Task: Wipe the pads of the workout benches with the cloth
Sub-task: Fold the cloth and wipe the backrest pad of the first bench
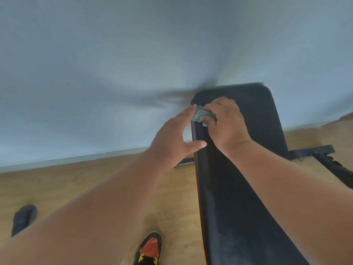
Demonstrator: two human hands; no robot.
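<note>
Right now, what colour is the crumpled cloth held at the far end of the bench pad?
The crumpled cloth is pale grey-green; the head view shows it.

Bench pad [238, 178] runs front-to-back, R of centre. Cloth [202, 115] on its far L edge, betw. left hand [175, 138] & right hand [225, 123]. Shoe [150, 249] on floor [86, 188], L of pad.

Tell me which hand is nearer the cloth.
Right. The right hand grips the cloth on the bench pad; the left hand touches only its left edge.
</note>
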